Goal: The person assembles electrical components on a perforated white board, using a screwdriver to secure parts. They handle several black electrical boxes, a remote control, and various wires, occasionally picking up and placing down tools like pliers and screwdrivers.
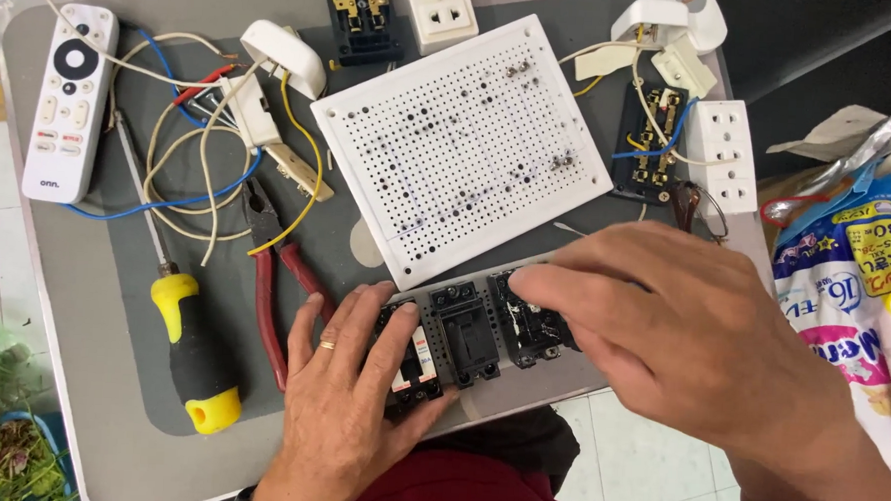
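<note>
Breakers (467, 332): three black units in a row on a grey strip at the near edge of the bench (80, 365), just below the white board.
Left hand (344, 406): lies palm down, wrist at the bench's near edge, fingers reaching away from the body; a ring on one finger. Its grip is pressed onto the leftmost breaker, thumb at its near side and fingers over its top.
Right hand (682, 331): comes in from the right, back of the hand up, fingers bent and pointing left. Fingertips rest on the rightmost breaker; I cannot tell whether they pinch it.
Board (460, 146): white, perforated, tilted, touching the strip's far side.
Pliers (274, 283): red-handled, just left of the left hand.
Screwdriver (193, 355): yellow and black, further left.
Remote (70, 99): white, far left corner.
Sockets (720, 152): white, near the right edge, wired.
</note>
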